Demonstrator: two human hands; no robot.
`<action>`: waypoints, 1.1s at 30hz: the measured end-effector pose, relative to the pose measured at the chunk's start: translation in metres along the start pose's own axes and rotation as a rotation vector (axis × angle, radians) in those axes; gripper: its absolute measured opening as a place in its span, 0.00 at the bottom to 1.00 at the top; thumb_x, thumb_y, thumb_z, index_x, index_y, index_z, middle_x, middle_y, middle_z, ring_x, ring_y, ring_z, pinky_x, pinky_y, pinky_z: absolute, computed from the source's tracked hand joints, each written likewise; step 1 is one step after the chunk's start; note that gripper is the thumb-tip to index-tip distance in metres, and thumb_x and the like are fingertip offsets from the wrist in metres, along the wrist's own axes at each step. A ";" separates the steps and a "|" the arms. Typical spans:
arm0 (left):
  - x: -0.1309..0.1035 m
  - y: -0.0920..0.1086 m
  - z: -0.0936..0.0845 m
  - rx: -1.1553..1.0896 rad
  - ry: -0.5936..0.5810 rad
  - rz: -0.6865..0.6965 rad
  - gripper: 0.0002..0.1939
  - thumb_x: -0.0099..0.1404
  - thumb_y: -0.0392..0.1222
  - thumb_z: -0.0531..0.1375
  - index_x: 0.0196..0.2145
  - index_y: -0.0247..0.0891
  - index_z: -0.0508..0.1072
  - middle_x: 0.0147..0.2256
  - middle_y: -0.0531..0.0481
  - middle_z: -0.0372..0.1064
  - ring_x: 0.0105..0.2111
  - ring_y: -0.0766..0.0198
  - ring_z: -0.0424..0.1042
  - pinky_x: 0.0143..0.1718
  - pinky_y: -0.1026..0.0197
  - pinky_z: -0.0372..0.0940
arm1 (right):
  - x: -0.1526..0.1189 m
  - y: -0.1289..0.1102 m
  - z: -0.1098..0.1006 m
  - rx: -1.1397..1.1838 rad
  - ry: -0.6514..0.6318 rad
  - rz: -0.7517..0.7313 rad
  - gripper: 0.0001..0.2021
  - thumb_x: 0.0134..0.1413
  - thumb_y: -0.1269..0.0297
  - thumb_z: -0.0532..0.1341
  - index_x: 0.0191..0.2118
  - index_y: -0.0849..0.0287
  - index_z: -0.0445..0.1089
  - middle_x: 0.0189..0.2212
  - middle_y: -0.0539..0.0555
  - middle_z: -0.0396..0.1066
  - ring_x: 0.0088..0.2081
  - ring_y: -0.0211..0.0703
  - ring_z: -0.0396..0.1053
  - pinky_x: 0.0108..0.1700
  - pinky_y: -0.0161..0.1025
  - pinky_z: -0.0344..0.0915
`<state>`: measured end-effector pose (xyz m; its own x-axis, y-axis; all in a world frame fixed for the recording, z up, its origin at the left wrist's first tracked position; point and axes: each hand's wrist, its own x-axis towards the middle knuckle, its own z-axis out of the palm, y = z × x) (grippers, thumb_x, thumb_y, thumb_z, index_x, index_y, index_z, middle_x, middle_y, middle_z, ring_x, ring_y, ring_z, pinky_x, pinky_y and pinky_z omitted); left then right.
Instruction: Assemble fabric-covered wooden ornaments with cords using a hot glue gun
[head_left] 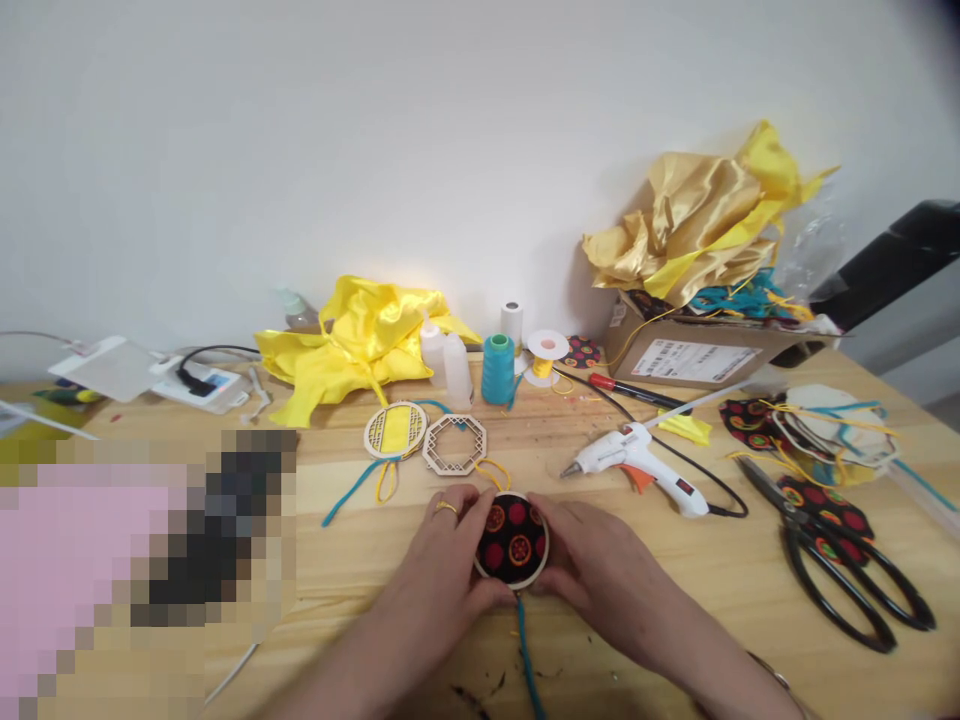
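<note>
Between my two hands is a round, fabric-covered disc [513,538], black cloth with red and orange circles inside a pale wooden rim. My left hand [448,550] closes on its left edge, thumb at the lower rim; a gold ring is on one finger. On the right edge my right hand [585,545] grips in the same way. A yellow cord loop leaves the disc's top, and a teal cord [526,655] trails from its bottom toward me. Just beyond lie an octagonal wooden lattice frame [455,472] and a round one [368,432] backed with yellow cloth.
A white hot glue gun [637,460] and black-handled scissors [796,530] lie to the right. Behind stand a teal thread spool [498,372], white bottles [457,372], yellow satin cloth [352,330] and a cardboard box [675,345] of fabric. A pixelated area covers the lower left.
</note>
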<state>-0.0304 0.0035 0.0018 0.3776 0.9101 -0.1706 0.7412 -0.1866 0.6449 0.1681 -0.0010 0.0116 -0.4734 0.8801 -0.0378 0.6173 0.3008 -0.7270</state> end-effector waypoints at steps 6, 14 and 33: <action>-0.001 -0.001 -0.002 -0.024 -0.006 0.019 0.34 0.49 0.39 0.67 0.55 0.39 0.65 0.53 0.40 0.59 0.54 0.49 0.58 0.57 0.47 0.55 | -0.002 0.001 0.001 -0.016 0.008 0.021 0.18 0.51 0.63 0.64 0.48 0.57 0.64 0.42 0.54 0.72 0.42 0.46 0.68 0.42 0.40 0.63; -0.002 -0.011 0.006 -0.035 0.058 0.038 0.44 0.48 0.45 0.68 0.61 0.41 0.56 0.57 0.38 0.57 0.58 0.45 0.55 0.59 0.40 0.51 | -0.004 -0.006 -0.002 0.053 0.019 0.027 0.21 0.47 0.63 0.67 0.49 0.52 0.65 0.44 0.52 0.72 0.44 0.46 0.69 0.44 0.39 0.62; -0.006 -0.007 -0.010 0.005 0.016 0.017 0.40 0.52 0.53 0.66 0.59 0.38 0.60 0.61 0.37 0.54 0.61 0.47 0.54 0.61 0.44 0.51 | -0.009 0.019 0.012 0.021 0.372 0.032 0.12 0.59 0.63 0.56 0.45 0.62 0.70 0.29 0.56 0.71 0.31 0.43 0.68 0.35 0.40 0.65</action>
<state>-0.0430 0.0032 0.0059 0.3810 0.9127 -0.1478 0.7375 -0.2036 0.6439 0.1762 -0.0074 -0.0101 -0.1912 0.9634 0.1879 0.6133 0.2667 -0.7434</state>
